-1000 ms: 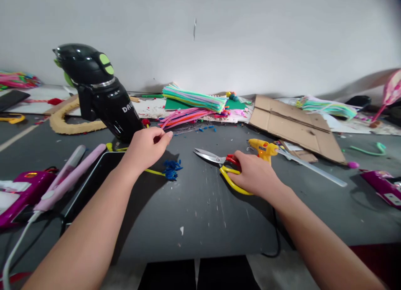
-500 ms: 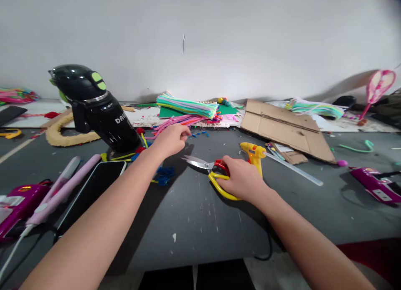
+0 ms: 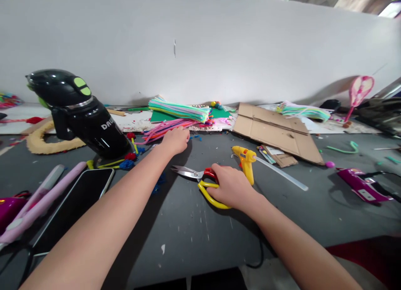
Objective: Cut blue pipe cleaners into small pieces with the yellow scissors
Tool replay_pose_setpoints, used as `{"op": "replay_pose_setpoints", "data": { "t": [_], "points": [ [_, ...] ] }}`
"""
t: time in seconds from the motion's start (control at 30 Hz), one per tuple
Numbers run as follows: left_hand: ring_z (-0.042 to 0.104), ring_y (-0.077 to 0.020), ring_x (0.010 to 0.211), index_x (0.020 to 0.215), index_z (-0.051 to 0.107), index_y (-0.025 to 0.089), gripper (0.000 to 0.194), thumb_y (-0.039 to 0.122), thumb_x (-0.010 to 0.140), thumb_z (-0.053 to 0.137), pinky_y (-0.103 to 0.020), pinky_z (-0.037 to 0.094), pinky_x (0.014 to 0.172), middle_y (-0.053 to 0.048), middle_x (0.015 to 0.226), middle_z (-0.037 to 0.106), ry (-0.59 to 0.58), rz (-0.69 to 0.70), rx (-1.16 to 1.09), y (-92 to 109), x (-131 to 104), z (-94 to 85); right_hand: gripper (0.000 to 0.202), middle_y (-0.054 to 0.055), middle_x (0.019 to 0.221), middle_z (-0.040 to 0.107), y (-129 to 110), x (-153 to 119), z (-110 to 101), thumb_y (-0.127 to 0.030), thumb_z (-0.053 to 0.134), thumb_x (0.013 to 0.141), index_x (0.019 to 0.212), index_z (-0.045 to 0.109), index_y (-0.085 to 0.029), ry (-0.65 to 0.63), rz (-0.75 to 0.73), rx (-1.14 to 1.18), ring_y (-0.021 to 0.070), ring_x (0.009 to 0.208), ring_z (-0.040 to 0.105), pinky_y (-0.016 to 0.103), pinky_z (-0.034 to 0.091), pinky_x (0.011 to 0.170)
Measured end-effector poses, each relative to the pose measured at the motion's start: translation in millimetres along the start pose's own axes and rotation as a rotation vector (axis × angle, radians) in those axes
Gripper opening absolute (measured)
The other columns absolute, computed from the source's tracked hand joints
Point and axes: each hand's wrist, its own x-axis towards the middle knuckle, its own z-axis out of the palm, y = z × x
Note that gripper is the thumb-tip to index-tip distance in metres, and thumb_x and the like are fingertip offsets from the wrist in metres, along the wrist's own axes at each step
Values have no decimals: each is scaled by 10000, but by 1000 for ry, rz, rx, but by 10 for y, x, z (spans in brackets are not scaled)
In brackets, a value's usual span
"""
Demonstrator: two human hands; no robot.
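Observation:
My right hand is wrapped round the red and yellow handles of a pair of scissors. The blades point left and stand slightly apart with nothing between them. My left hand is stretched forward, its fingers curled in beside the near end of a bundle of pink and purple pipe cleaners. Whatever those fingers hold, if anything, is hidden behind the hand. Just beyond my right hand lies a yellow glue gun with a clear glue stick poking out of its back.
A black bottle, a phone and a pink hair straightener lie or stand left. Pale pipe cleaners rest on green card at the back. Right are flattened cardboard and a purple device.
My view has swung a little to the right, so things sit further left. The left hand has shifted slightly right over the table, its fingers more tucked in. The scissors stay in my right hand.

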Motion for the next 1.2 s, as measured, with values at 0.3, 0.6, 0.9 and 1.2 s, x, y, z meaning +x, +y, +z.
{"op": "replay_pose_setpoints", "data": {
  "t": [0.3,0.6,0.9,1.2],
  "points": [
    [617,-281,1063,1097,573,205,237,250,876,498,-385,476,862,-137,1169,651,19,-44,-37,-34,39,114,219,62,907,696,-7,2,-3,-378,567,756,897,525,-216,-16,-11,30,247,787,655,290,318,574],
    [605,-294,1071,936,608,182,158,153,810,518,-380,478,831,-164,1140,632,39,-38,-104,-27,76,104,220,51,868,686,17,0,1,-385,570,743,876,519,-216,-9,-18,44,232,757,646,289,289,555],
    [600,-165,742,885,627,164,123,261,848,561,-294,482,714,-48,851,680,399,-24,-603,-189,-626,-151,249,46,782,661,66,61,61,-431,593,752,849,510,-218,75,82,156,213,691,597,284,282,546],
    [636,-159,777,930,696,158,284,355,733,753,-280,524,740,-54,870,709,444,-184,-1118,-308,-1114,-178,338,-20,689,601,60,140,82,-500,695,727,787,521,-216,227,58,632,134,618,498,257,379,562]
  ]
}}
